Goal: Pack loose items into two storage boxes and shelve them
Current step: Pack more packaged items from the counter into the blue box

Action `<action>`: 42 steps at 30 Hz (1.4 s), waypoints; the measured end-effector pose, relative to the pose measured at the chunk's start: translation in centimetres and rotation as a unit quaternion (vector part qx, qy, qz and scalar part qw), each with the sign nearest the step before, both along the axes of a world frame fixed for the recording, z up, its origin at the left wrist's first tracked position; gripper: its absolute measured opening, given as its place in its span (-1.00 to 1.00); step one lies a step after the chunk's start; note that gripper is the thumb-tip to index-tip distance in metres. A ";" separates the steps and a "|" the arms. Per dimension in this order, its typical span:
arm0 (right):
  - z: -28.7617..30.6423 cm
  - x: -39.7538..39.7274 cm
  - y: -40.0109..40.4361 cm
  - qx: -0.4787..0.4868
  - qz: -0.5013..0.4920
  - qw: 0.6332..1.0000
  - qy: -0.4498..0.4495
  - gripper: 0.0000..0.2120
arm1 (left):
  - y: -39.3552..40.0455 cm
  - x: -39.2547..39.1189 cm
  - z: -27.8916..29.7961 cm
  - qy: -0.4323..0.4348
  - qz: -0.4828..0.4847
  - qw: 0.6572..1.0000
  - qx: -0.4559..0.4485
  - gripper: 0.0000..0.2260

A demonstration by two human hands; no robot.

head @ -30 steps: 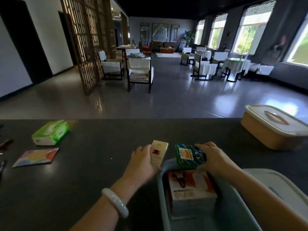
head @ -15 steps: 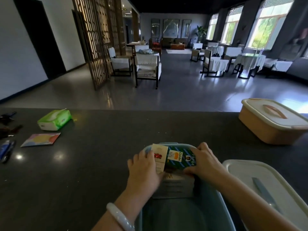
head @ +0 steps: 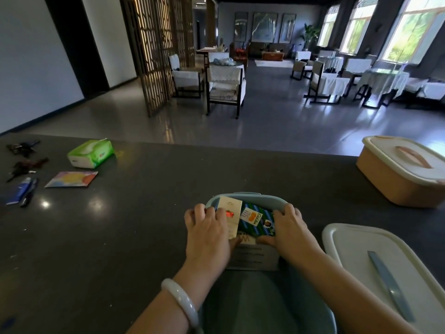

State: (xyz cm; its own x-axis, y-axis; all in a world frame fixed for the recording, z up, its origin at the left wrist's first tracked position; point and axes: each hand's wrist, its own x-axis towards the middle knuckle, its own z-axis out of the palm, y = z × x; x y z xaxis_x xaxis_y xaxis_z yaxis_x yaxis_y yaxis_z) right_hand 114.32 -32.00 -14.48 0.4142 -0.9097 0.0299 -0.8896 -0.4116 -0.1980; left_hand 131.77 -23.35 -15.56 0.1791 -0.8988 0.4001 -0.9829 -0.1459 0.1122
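- At about 10 o'clock on the table (head: 120, 237), well apart from me, loose items wait: keys (head: 21, 148), a blue pen (head: 22, 191), a colourful card (head: 72, 179) and a green tissue pack (head: 91, 154). I judge they are not packed yet, so the task is near its middle at most.
- My left hand (head: 207, 232) holds a cream packet (head: 228, 218) upright, fingers curled over its top and thumb under it, at the far end of the blue box (head: 240, 197), about 12 o'clock from me.
- My right hand (head: 289, 230) grips a green striped packet (head: 257, 221), which touches the cream one. The two hands are close together, each clamped on its own packet.
- Under both packets lies a grey carton (head: 252, 259) already inside the blue box. I think the step in hand is to settle these two packets in the gap between the carton and the far wall of the box.
- The next move calls for pushing them down evenly and then letting go. The gap looks narrow, so a packet may catch on the rim.
- The near part of the blue box has open room for more items.
- At 3 o'clock, just beside the box, its white lid (head: 375, 266) lies flat, near my right forearm.
- At 2 o'clock the orange box (head: 395, 184) stands closed, close to the far edge of the table. Between it and the left-side items the table gives free room to reach.
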 end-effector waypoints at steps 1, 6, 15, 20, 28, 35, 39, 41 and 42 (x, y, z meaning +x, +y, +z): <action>-0.1 0.0 0.1 -0.026 0.004 1.000 0.014 -0.31 | 0.0 0.0 0.0 0.000 0.001 1.000 0.005 -0.47; 0.0 -0.6 0.2 -0.105 0.044 0.991 0.073 -0.20 | -0.1 0.3 -0.4 0.006 0.000 1.000 0.029 -0.44; 0.3 -3.2 -1.3 -0.026 0.094 0.995 0.006 -0.35 | -0.6 0.5 -1.0 0.005 0.001 0.999 0.043 -0.34; -0.7 -3.2 -0.9 -0.056 0.090 0.994 -0.034 -0.49 | -0.6 0.6 -1.0 0.007 0.002 0.999 0.050 -0.36; -1.4 -3.0 -0.7 -0.075 0.078 0.993 -0.053 -0.56 | -0.6 0.5 -0.8 0.001 0.005 0.998 0.062 -0.33; -1.6 -3.1 -0.6 -0.076 0.163 0.984 -0.022 -0.41 | -0.6 0.5 -0.8 -0.001 0.005 0.998 0.069 -0.32; -1.8 -2.9 -0.6 -0.089 0.140 0.986 -0.011 -0.45 | -0.6 0.5 -0.8 -0.007 0.003 0.998 0.063 -0.35; -1.9 -3.0 -0.6 -0.103 0.132 0.986 -0.015 -0.47 | -0.5 0.5 -0.8 -0.008 0.000 0.998 0.065 -0.38; -1.9 -3.0 -0.5 -0.108 0.127 0.986 -0.018 -0.48 | -0.5 0.5 -0.7 -0.009 -0.002 0.998 0.067 -0.39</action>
State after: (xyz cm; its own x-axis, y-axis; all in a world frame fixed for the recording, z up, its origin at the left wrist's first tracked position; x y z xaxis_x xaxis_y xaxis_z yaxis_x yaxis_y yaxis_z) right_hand 111.35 -32.54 -16.37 0.6236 -0.7469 0.2309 -0.7459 -0.6569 -0.1104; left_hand 132.28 -23.87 -16.27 0.1702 -0.9452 0.2786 -0.9850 -0.1554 0.0746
